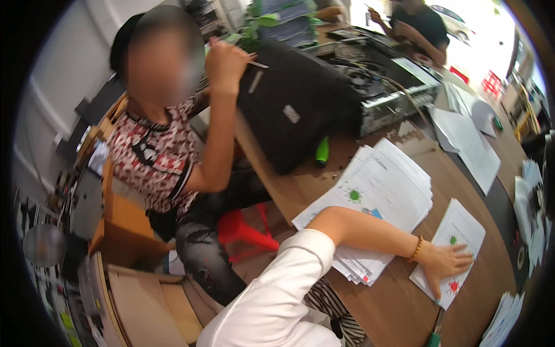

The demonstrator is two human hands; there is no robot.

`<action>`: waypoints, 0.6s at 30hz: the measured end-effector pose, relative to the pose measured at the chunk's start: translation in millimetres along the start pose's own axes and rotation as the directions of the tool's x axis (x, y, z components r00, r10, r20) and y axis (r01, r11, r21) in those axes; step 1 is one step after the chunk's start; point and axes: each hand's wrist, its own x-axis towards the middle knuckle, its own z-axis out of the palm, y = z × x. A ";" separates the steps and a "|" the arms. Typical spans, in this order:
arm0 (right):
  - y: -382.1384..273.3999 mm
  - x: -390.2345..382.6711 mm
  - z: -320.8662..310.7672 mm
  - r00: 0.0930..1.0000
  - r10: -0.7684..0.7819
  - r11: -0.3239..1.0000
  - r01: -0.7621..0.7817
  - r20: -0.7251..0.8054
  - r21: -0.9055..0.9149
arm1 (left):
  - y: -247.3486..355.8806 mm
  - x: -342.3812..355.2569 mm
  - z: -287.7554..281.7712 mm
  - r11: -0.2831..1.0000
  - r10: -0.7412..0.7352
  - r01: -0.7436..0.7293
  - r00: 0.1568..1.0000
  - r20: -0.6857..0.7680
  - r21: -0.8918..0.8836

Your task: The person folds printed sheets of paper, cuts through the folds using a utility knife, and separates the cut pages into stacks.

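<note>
My left hand [444, 266], with a beaded bracelet at the wrist, lies flat with its fingers spread on a folded white sheet [459, 222]. Green and red splatter shapes are printed on that sheet. My left forearm, bare below a white sleeve, crosses over a thick stack of white papers [399, 173], whose top sheet also bears a green splatter. Close to the sheet's near end, a thin blade with a green handle [433, 339] runs off the lower edge. Whether anything holds that handle is hidden. My right hand is outside the picture.
Across the table corner sits a person whose raised hand [226, 65] holds a thin pointed tool. A black bag [289, 98], an open computer case [399, 107] and a green object [322, 151] lie beyond the stack. Loose papers [465, 141] are at right, a red stool [247, 234] below.
</note>
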 end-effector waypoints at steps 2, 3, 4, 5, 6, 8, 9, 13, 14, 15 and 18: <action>-1.6 0.8 0.6 0.999 0.032 0.999 -0.033 -0.006 -0.007 | 4.7 2.7 -4.5 0.997 -0.054 0.053 0.999 0.008 0.053; 0.4 1.7 1.7 1.000 0.025 1.000 -0.025 -0.009 -0.004 | 12.2 6.1 -16.6 0.993 -0.099 0.096 0.994 0.053 0.063; 4.1 2.2 3.9 1.000 0.022 1.000 -0.022 -0.011 -0.005 | 14.3 7.7 -19.9 0.986 -0.102 0.099 0.995 0.014 0.134; 8.8 1.4 5.3 1.000 0.005 1.000 -0.005 -0.002 -0.003 | 14.9 3.7 -23.2 0.978 -0.134 0.128 0.991 0.024 0.164; 23.8 -4.0 14.3 0.999 0.052 0.996 -0.052 0.012 0.074 | 17.1 1.3 -24.7 0.976 -0.166 0.159 0.986 0.036 0.146; 31.3 -9.4 25.5 0.997 0.074 0.990 -0.073 -0.004 0.119 | 16.2 -5.4 -34.3 0.968 -0.216 0.198 0.970 0.113 0.155; 26.5 -4.1 25.4 0.998 0.051 0.995 -0.048 -0.028 0.086 | 18.0 -6.1 -41.1 0.963 -0.241 0.213 0.956 0.169 0.168; 20.2 -2.3 26.7 0.991 0.124 0.990 -0.120 -0.053 0.071 | 16.1 -6.8 -40.3 0.946 -0.237 0.181 0.953 0.188 0.270; 22.7 -4.8 26.3 0.990 0.124 0.989 -0.117 -0.064 0.092 | 13.3 -5.5 -35.8 0.947 -0.212 0.159 0.962 0.171 0.281; 26.5 -7.3 26.1 0.992 0.087 0.995 -0.083 -0.087 0.048 | 11.2 -4.3 -36.2 0.957 -0.180 0.128 0.966 0.183 0.261; 25.7 -10.2 23.2 0.989 0.114 0.992 -0.107 -0.094 0.070 | 22.4 -2.0 -39.4 0.954 -0.212 0.150 0.949 0.231 0.258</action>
